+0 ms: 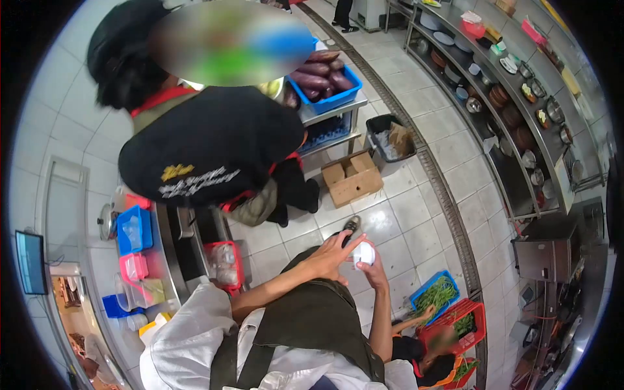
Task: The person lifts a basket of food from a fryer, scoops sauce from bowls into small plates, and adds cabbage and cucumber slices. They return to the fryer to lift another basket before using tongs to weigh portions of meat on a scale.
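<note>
My right hand (376,272) is raised in front of my dark apron (312,318) and grips a small white object (364,252); what it is I cannot tell. My left hand (330,255) reaches across from the left. Its fingers are spread and its fingertips rest on the top of the white object. Both hands hover over the tiled floor (403,227).
A person in a black shirt (208,143) bends at a metal counter just ahead. Behind them is a blue crate of purple vegetables (325,78). A cardboard box (351,177) and black bin (390,136) stand on the floor. Another person (429,351) crouches by baskets of greens (434,294). Dish shelves (520,97) line the right.
</note>
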`<state>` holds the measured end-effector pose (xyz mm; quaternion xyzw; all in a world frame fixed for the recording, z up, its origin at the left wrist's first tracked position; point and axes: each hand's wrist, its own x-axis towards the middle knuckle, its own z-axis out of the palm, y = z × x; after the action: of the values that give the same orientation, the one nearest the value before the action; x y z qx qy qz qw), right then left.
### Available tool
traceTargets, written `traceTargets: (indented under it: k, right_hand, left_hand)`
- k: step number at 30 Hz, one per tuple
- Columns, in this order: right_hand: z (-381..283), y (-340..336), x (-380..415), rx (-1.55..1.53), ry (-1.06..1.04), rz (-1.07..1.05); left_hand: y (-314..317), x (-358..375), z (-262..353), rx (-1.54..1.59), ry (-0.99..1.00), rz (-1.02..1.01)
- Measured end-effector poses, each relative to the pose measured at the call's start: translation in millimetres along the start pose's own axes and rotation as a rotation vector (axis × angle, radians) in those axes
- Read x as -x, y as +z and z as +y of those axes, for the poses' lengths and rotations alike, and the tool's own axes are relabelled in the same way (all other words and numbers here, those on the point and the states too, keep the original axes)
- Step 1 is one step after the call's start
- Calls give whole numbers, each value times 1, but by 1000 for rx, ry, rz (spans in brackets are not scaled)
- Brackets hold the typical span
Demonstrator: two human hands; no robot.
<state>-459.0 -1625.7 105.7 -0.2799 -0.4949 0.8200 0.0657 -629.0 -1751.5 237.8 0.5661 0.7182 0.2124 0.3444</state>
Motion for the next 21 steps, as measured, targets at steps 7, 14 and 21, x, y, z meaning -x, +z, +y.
traceTargets:
  k: [7, 14, 21]
  right_hand:
    - [-46, -179, -84, 1111, -117, 551]
    - [-133, -284, -93, 620, -69, 637]
    - [-199, -414, -164, -623, -198, 504]
  left_hand:
    - [6, -197, -39, -26, -357, -223]
    - [-8, -426, 18, 22, -77, -304]
    - [57, -637, 70, 485, 123, -579]
